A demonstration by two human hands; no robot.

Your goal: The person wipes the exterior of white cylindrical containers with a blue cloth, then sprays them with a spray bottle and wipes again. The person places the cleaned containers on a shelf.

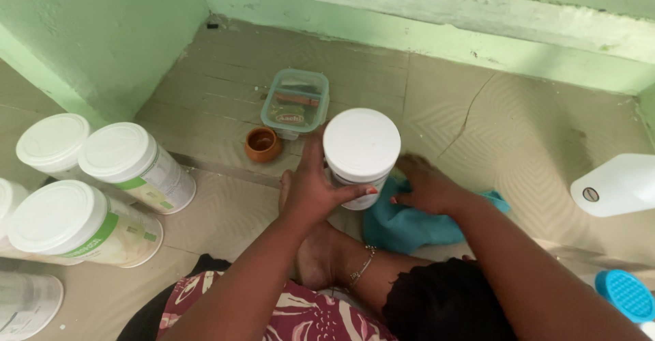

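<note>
While the left hand (310, 191) grips the white-lidded canister (360, 155) at centre floor, the right hand (426, 189), fingers pressed flat, rests on the teal cloth (409, 228) just right of it.

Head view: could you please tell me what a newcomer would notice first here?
At centre, the left hand grips a white-lidded canister while the right hand presses a teal cloth on the tiled floor. More white-lidded canisters cluster at left; a clear container and small clay pot sit behind.
</note>
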